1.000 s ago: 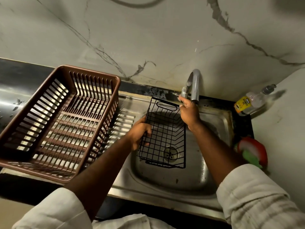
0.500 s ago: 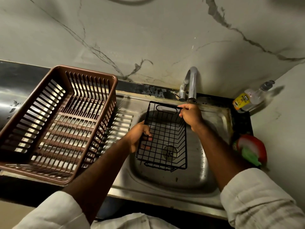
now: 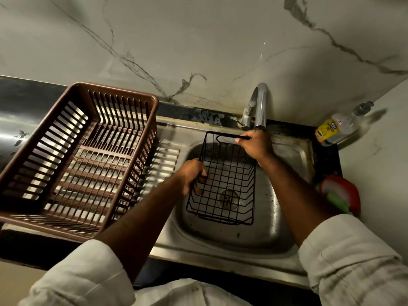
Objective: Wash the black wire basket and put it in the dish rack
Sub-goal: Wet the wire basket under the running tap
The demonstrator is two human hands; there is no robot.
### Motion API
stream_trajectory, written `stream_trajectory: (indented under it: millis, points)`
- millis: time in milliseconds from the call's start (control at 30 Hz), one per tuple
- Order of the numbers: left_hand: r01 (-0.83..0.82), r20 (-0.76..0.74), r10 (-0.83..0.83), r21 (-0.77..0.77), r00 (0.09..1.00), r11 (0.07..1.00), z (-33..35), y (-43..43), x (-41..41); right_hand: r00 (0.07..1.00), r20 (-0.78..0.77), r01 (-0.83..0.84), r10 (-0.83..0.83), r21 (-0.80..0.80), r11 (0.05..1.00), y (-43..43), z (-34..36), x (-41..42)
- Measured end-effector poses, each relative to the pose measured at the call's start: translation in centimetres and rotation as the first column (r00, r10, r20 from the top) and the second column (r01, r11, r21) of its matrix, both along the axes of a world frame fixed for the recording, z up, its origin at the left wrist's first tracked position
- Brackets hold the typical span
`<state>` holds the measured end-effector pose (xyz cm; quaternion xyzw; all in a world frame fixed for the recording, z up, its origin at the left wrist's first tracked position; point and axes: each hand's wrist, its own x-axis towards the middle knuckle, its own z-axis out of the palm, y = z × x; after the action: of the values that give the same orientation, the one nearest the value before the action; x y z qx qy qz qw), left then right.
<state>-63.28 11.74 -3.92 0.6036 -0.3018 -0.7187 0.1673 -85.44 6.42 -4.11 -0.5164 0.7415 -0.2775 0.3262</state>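
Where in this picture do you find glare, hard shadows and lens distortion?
Head view: glare stripes on the drainboard beneath the dish rack; the soap bottle throws a hard shadow to its right; the wide-angle lens bows the counter edge.

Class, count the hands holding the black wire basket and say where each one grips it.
2. The left hand grips the black wire basket at its left wall; the right hand holds the handle at its far end. Neither is hidden.

I see steel sink unit (image 3: 223,255) set in dark counter (image 3: 28,96). 1 brown dish rack (image 3: 119,120) sits on drainboard (image 3: 167,155), left of bowl. 1 soap bottle (image 3: 337,127) at back-right corner; 1 red-green scrubber (image 3: 341,195) beside right rim.
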Motion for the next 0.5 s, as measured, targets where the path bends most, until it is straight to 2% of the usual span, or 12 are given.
stream_trajectory:
  millis: [167, 333, 433, 500]
  points:
    - [0.019, 0.045, -0.020, 0.017, 0.999, 1.000, -0.8, 0.0, -0.9, 1.000, -0.024, -0.013, 0.012, -0.053, 0.999, 0.1, -0.5, 0.0]
    - [0.053, 0.105, -0.066, 0.118, 0.992, 0.992, -1.4, -0.7, -0.9, 0.967, -0.052, -0.252, 0.248, -0.102, 0.962, 0.6, -0.3, 0.0]
    - [-0.006, 0.142, 0.003, 0.018, 0.990, 1.000, -1.7, -2.2, -1.4, 0.935, -0.107, -0.349, 0.337, -0.120, 0.929, 0.9, 0.1, 0.6]
    - [0.014, 0.245, 0.026, -0.160, 0.969, 0.987, -1.1, -2.8, -2.0, 0.925, -0.117, -0.373, 0.361, -0.108, 0.921, 1.4, 0.0, 0.6]
